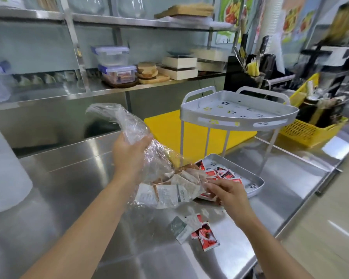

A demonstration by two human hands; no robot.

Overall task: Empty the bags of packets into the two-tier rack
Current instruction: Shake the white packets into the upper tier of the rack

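Observation:
A clear plastic bag (pixel 133 125) of white and brown packets (pixel 167 193) hangs tilted over the steel counter, its lower end at the rack's bottom tier. My left hand (pixel 129 152) grips the bag's upper part. My right hand (pixel 228 193) pinches the bag's lower open end beside the bottom tier (pixel 254 185), which holds several red packets (pixel 224 174). The white two-tier rack's top tier (pixel 238 117) has nothing in it. A few loose packets (pixel 195 230), red and white, lie on the counter in front of the rack.
A yellow cutting board (pixel 165 127) lies behind the rack. A yellow basket (pixel 310 129) of items stands at the right. A white container (pixel 2 170) stands at the left edge. Shelves with boxes and wooden boards line the back wall.

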